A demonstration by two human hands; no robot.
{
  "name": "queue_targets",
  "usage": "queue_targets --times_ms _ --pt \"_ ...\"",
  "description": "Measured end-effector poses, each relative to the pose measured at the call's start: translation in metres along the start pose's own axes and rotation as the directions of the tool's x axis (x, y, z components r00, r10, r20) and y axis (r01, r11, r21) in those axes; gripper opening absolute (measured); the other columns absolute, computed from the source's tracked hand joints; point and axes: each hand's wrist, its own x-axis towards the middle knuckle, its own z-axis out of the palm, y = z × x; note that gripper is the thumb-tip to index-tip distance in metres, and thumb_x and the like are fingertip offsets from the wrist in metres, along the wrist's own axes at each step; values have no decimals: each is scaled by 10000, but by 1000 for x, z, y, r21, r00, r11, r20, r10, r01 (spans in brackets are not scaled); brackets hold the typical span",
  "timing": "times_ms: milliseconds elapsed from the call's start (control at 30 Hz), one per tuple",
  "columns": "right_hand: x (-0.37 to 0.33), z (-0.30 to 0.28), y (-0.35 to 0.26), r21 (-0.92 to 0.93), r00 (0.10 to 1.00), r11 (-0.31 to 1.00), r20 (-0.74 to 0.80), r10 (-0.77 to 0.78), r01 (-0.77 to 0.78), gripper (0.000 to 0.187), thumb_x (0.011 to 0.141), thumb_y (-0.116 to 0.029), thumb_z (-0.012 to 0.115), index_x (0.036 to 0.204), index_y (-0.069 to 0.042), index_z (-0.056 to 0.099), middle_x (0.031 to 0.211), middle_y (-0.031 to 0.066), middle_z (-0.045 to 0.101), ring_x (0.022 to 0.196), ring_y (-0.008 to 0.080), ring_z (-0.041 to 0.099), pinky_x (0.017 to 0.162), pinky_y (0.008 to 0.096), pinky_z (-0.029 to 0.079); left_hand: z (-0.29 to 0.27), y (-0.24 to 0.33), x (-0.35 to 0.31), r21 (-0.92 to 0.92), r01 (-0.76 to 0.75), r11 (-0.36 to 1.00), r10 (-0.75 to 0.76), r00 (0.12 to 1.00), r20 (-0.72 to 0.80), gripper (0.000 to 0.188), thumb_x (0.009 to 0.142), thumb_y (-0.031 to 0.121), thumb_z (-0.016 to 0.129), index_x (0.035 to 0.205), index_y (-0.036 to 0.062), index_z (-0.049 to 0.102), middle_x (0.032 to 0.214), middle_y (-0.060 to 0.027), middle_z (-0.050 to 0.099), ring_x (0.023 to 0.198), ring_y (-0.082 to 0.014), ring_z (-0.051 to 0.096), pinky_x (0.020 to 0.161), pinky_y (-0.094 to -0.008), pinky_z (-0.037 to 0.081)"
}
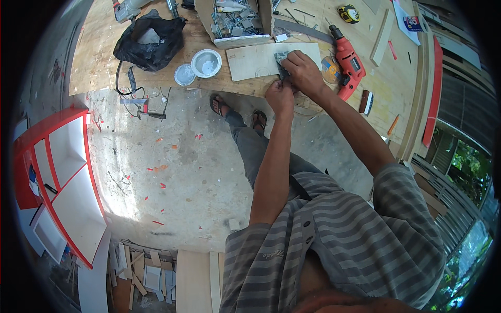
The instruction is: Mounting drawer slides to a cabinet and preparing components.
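Note:
Both my hands meet over the workbench's near edge, at the front of a pale flat board [248, 63]. My right hand [305, 74] has its fingers closed on a small dark grey-green piece [282, 58], thin and bent, with a mottled surface. I cannot make out whether it is a sheet or a packet. Just below, my left hand [280, 96] pinches the lower end of the same piece, its fingertips close to the right hand's. To the right of the board lies a red power drill [350, 65], next to a round disc [331, 70] with a coloured label.
On the workbench [96, 65] stand a box of metal hardware [237, 23], a black plastic bag [151, 41], a white tub [206, 63] and its lid [185, 74]. Farther right lie a tape measure [348, 13], a brush [366, 101] and a pencil [393, 125]. A red-and-white cabinet [73, 180] stands at left.

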Motion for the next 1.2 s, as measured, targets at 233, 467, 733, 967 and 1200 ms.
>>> queue_targets --times_ms 233,467,733,967,1200 --pt "-14 0 -14 82 999 996 35 20 -23 265 652 -28 644 915 -47 622 886 88 535 923 273 568 822 373 496 -16 -18 17 196 -73 978 64 997 49 161 919 81 602 808 -35 611 765 -64 633 622 -119 604 528 -273 515" --pt "-1 0 -7 51 999 997 19 49 -50 208 682 -59 650 887 -47 619 902 75 550 941 267 574 828 369 500 -13 -16 14 92 -50 994 46 997 55 149 895 75 607 788 -29 624 716 -27 611 606 -87 562 527 -265 480" --pt "-7 -7 -10 30 996 996 12 84 -84 123 723 -93 618 840 -68 587 892 73 540 944 267 566 846 364 494 -8 -19 14 71 -98 993 95 995 43 256 919 108 622 704 -31 605 633 6 576 559 -60 465 502 -266 377" --pt "-22 -1 -17 40 998 997 -7 67 -67 155 716 -101 627 865 -64 610 908 73 558 941 263 564 823 368 491 -14 -12 12 122 -93 988 85 994 75 235 935 104 605 734 -18 605 676 -8 598 591 -64 514 531 -260 428" --pt "13 2 3 -3 989 990 -44 138 -138 150 737 -90 617 885 -65 600 909 79 569 936 265 578 837 388 472 -25 3 8 69 147 987 -157 974 163 167 958 175 627 930 21 568 796 -81 676 654 -204 662 676 -332 550"
